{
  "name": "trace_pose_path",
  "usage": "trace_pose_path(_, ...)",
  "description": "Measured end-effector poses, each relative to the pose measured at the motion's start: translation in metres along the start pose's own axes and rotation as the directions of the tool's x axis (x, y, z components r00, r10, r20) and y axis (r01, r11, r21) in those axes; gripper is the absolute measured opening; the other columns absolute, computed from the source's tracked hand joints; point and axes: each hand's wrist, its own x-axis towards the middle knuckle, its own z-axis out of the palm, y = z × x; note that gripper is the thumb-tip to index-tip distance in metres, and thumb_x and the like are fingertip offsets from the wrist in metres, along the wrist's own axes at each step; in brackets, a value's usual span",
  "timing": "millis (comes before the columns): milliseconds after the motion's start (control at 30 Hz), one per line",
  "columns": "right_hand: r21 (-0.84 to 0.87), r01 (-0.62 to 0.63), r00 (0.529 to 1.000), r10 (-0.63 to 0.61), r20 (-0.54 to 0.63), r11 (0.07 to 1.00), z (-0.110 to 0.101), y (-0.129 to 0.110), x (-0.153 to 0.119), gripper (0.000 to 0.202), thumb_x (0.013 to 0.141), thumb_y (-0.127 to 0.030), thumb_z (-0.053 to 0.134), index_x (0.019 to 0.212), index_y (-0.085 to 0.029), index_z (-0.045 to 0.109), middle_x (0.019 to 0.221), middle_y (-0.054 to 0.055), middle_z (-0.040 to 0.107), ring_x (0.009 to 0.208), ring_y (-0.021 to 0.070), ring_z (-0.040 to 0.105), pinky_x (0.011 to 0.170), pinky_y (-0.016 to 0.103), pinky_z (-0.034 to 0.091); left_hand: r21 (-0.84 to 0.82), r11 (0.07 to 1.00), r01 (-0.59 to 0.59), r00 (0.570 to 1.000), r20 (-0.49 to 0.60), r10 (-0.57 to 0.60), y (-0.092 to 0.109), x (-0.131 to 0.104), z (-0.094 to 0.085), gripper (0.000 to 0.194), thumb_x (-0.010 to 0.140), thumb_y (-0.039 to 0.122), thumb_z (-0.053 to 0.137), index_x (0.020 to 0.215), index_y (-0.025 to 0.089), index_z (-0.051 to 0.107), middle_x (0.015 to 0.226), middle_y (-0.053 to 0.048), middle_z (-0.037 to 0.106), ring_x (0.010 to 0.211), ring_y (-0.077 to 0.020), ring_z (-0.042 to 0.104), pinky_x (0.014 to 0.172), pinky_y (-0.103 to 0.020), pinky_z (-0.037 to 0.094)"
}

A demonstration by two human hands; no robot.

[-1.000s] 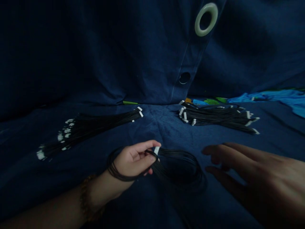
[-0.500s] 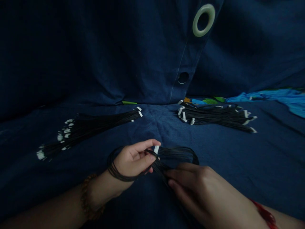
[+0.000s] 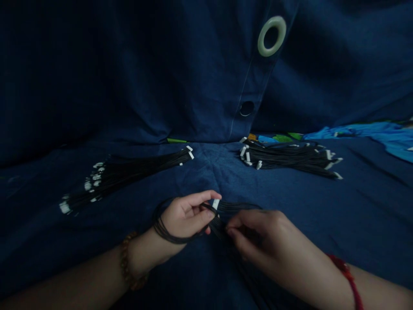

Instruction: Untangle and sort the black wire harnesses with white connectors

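Left hand [image 3: 187, 215]: closed on a coil of black wires [image 3: 193, 224]; coil looped round the wrist, white connector [image 3: 216, 203] pinched at thumb and forefinger.
Right hand [image 3: 264, 237]: fingertips pinched on the same wires just right of the left hand; the loop beyond is mostly hidden under it.
Left bundle [image 3: 129, 172]: laid on blue cloth [image 3: 206, 172], far end lost in shadow.
Right bundle [image 3: 290, 157]: well apart, single wires hard to tell.

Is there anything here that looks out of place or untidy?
Mostly no. The two wire piles lie straight on the blue cloth. Only the wire bundle between the hands is looped around the left hand, and the right hand pinches it.
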Motion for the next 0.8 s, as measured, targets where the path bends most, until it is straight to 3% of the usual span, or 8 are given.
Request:
trace_pose_path(100,0.357,-0.228,0.962,0.154,0.224,0.906,-0.025,-0.005,-0.009,0.020,0.081,-0.018,0.040,0.092,-0.018,0.056,0.060,-0.004,0.049,0.043,0.0058,0.046,0.042,0.015,0.036,-0.061,0.997,0.038,0.999,0.015,-0.037,0.005,-0.004,-0.002,0.030,0.070,0.017,0.059,0.100,0.018,0.062,0.069,0.002,0.058,0.044,-0.0037,0.049,0.041,-0.015,0.033)
trace_pose_path(167,0.543,-0.316,0.923,0.119,0.366,0.778,-0.046,-0.006,-0.022,0.021,0.081,-0.022,0.040,0.078,-0.016,0.060,0.058,-0.002,0.051,0.042,0.0050,0.047,0.041,0.014,0.037,-0.132,0.989,0.068,0.998,0.027,-0.065,0.010,-0.010,-0.004,0.030,0.069,0.017,0.060,0.099,0.017,0.062,0.067,0.002,0.057,0.045,-0.0034,0.048,0.043,-0.015,0.034)
trace_pose_path(333,0.705,-0.013,0.997,0.068,-0.049,0.709,-0.082,-0.006,-0.060,0.014,0.079,-0.031,0.055,0.085,-0.025,0.066,0.066,-0.001,0.061,0.056,0.0089,0.059,0.050,0.016,0.046,-0.263,0.954,0.141,0.990,0.017,-0.141,0.024,-0.036,0.011,0.032,0.069,0.017,0.063,0.101,0.017,0.061,0.070,0.001,0.056,0.050,-0.0036,0.047,0.049,-0.017,0.035)
trace_pose_path(467,0.680,0.284,0.885,0.087,-0.456,0.677,-0.077,-0.018,-0.067,0.017,0.082,-0.035,0.052,0.083,-0.026,0.067,0.086,-0.001,0.063,0.079,0.0110,0.060,0.071,0.020,0.048,-0.339,0.929,0.150,0.970,-0.130,-0.204,0.017,-0.064,0.039,0.032,0.069,0.018,0.063,0.101,0.017,0.061,0.073,0.000,0.056,0.052,-0.0047,0.047,0.050,-0.018,0.035)
trace_pose_path(533,0.739,0.320,0.887,0.087,-0.454,0.593,-0.065,-0.026,-0.066,0.018,0.086,-0.033,0.046,0.095,-0.029,0.061,0.073,-0.004,0.060,0.061,0.0071,0.060,0.057,0.016,0.048,-0.321,0.936,0.145,0.954,-0.206,-0.219,0.009,-0.074,0.049,0.032,0.070,0.016,0.061,0.101,0.017,0.061,0.072,0.000,0.057,0.051,-0.0047,0.046,0.048,-0.018,0.034)
trace_pose_path(600,0.771,0.242,0.945,0.038,-0.326,0.589,-0.050,-0.030,-0.067,0.020,0.088,-0.033,0.040,0.104,-0.029,0.052,0.061,-0.006,0.057,0.036,0.0036,0.048,0.035,0.011,0.037,-0.296,0.946,0.133,0.951,-0.232,-0.206,0.001,-0.079,0.052,0.031,0.069,0.015,0.061,0.100,0.017,0.062,0.072,0.000,0.058,0.049,-0.0046,0.046,0.047,-0.018,0.033)
trace_pose_path(700,0.521,0.177,0.973,-0.068,-0.221,0.835,-0.025,-0.028,-0.075,0.009,0.088,-0.027,0.042,0.089,-0.023,0.049,0.065,-0.004,0.061,0.037,0.0052,0.049,0.033,0.014,0.035,-0.287,0.953,0.101,0.968,-0.194,-0.161,-0.004,-0.080,0.048,0.030,0.067,0.015,0.064,0.097,0.018,0.063,0.072,0.000,0.060,0.047,-0.0043,0.047,0.046,-0.017,0.034)
trace_pose_path(800,-0.011,0.275,0.906,-0.263,-0.332,0.961,-0.005,-0.017,-0.084,0.010,0.083,-0.016,0.046,0.077,-0.021,0.051,0.062,-0.004,0.059,0.051,0.0072,0.056,0.046,0.016,0.041,-0.293,0.947,0.130,0.978,-0.123,-0.172,-0.005,-0.080,0.043,0.032,0.066,0.019,0.066,0.098,0.018,0.062,0.065,-0.001,0.061,0.044,-0.0044,0.048,0.043,-0.015,0.034)
